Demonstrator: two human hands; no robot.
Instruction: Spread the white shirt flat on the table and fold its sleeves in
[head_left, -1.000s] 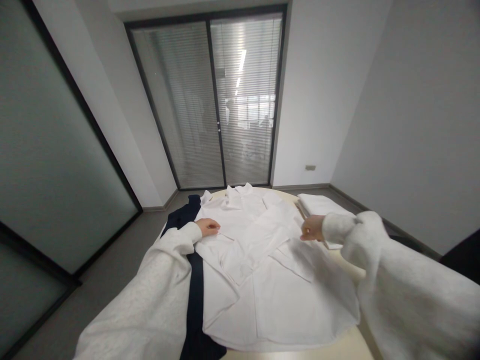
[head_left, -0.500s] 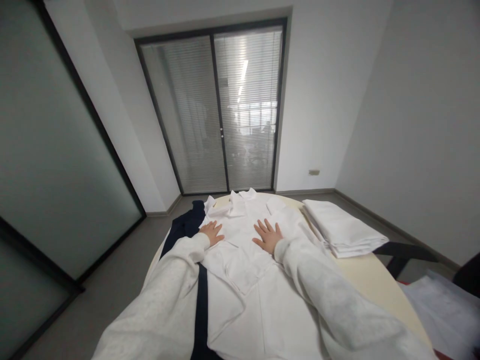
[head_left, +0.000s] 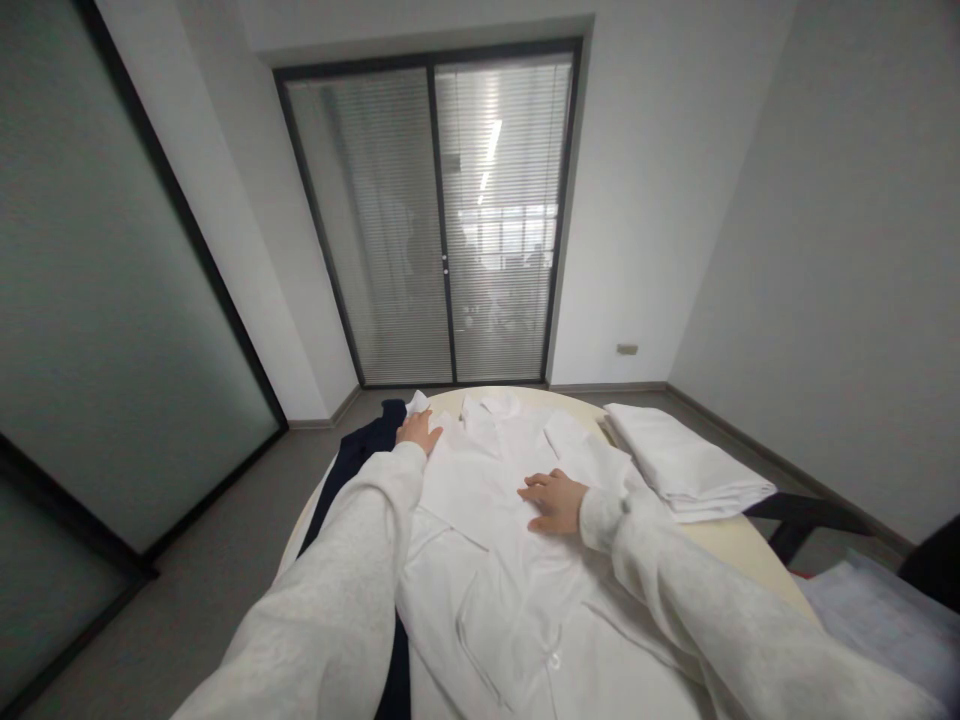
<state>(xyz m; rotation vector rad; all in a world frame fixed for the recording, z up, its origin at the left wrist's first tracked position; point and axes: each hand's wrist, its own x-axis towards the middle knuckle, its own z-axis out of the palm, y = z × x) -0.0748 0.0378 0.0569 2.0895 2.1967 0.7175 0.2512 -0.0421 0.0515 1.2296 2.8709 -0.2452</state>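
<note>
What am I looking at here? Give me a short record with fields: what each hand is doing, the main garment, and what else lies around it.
left hand: left hand stretched out, palm down on the far left shoulder of the shirt
right hand: right hand flat, fingers spread, on the middle of the shirt
garment: white shirt spread on the table, collar at the far end
table: round pale table
beside, right: stack of folded white cloth
beside, left: dark navy garment hanging over the table edge
held: nothing gripped by either hand

Dim, even daylight through the blinds (head_left: 465,220); wide-angle stretch at edges.
</note>
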